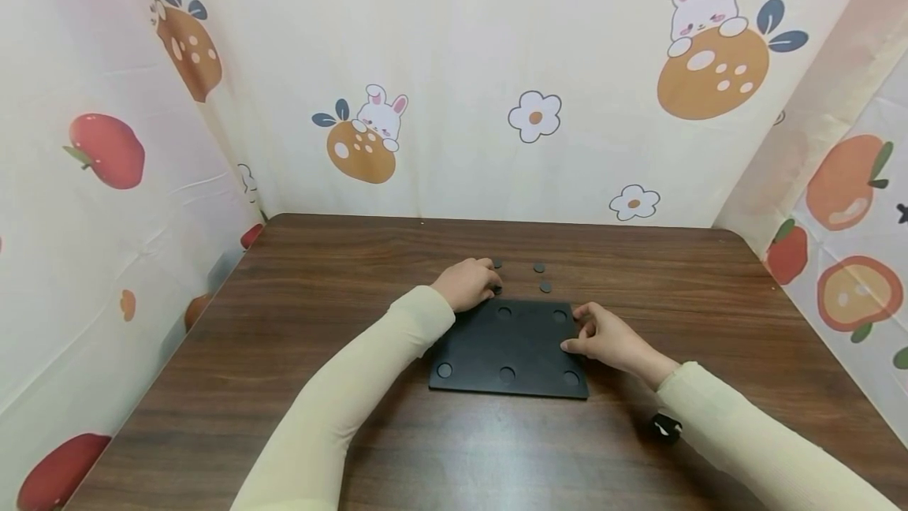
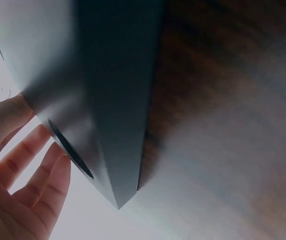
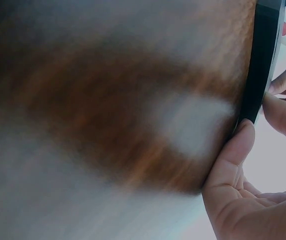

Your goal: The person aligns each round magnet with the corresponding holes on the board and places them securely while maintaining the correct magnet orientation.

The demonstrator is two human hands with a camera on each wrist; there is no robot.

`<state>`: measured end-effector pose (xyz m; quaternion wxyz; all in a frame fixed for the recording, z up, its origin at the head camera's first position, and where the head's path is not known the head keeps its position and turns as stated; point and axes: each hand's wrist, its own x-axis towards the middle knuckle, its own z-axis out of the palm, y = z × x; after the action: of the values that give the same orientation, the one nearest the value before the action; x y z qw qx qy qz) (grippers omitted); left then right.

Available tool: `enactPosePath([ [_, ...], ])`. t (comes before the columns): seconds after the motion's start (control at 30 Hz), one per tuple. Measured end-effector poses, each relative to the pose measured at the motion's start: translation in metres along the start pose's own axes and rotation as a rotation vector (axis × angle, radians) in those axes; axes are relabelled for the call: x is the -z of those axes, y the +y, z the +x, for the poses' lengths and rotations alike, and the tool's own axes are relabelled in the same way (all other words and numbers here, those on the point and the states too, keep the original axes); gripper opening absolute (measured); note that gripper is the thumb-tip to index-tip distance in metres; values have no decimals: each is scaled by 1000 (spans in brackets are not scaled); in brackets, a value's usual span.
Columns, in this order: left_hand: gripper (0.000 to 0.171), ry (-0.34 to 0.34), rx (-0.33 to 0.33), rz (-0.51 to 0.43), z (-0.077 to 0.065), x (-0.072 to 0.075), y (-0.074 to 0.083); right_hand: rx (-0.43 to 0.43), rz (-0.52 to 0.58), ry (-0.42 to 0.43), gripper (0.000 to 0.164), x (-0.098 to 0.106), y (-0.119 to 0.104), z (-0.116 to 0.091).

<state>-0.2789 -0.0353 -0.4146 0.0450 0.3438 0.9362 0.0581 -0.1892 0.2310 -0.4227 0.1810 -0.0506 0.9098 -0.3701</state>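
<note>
A black rectangular board [image 1: 505, 345] with several round recesses lies flat on the table. My left hand [image 1: 464, 284] reaches past its back left corner, fingers bent down around a small dark disc [image 1: 497, 291] just behind the board. In the left wrist view that hand [image 2: 30, 185] shows beyond the board's edge, the thumb's tip hidden. At the board's right side, my right hand [image 1: 608, 340] holds the edge between curved thumb and forefinger. The right wrist view shows the thumb [image 3: 240, 142] against the board's side [image 3: 260, 60].
More small dark discs [image 1: 539, 267] lie on the brown wooden table [image 1: 340, 259] behind the board. A black object [image 1: 665, 427] sits under my right sleeve, at the wrist. Patterned curtains [image 1: 454, 46] stand along the table's back and sides.
</note>
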Motion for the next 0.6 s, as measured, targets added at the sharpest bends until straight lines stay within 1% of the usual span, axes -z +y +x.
enactPosePath([
  [0.23, 20, 22, -3, -22, 1, -3, -1, -3, 1, 1, 63, 0, -1, 0],
  [0.6, 18, 4, 33, -31, 1, -1, 1, 3, 0, 1, 61, 0, -2, -1],
])
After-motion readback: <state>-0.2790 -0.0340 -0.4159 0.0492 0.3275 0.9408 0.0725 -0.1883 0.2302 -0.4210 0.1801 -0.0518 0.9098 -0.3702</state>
